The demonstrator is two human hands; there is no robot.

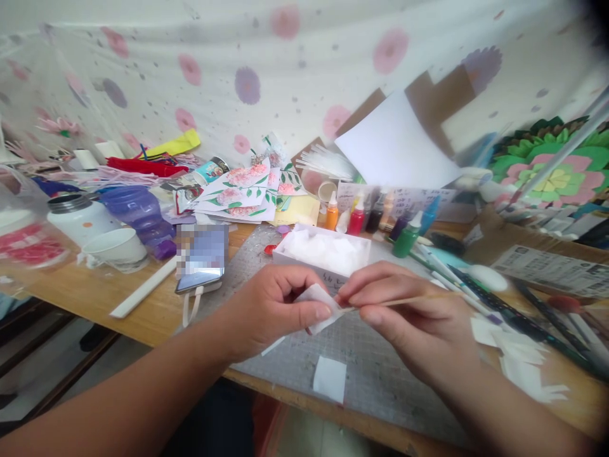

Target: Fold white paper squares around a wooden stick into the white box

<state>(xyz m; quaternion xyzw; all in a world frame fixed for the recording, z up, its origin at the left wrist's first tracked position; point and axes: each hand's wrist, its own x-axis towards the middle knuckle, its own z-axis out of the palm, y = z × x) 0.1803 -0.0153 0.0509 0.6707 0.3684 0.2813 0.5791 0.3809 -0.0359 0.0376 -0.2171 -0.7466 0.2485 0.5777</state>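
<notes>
Between the thumb and fingers of my left hand [280,304] is a small piece of white paper [318,297], held up above the cutting mat. My right hand [409,311] pinches a thin wooden stick [404,299], whose tip meets the paper's right edge. Both hands are close together and closed. A white paper square [330,379] lies on the grey cutting mat [280,381] below them. Just behind the hands stands a shallow white box [309,261] filled with white, soft-looking pieces.
Paint bottles, among them an orange bottle [332,212] and a green bottle [407,236], stand behind the box. A phone [202,257] with a cable lies left. Brushes and paper strips [523,362] spread right, beside a cardboard box [547,254]. A white cup [115,246] stands far left.
</notes>
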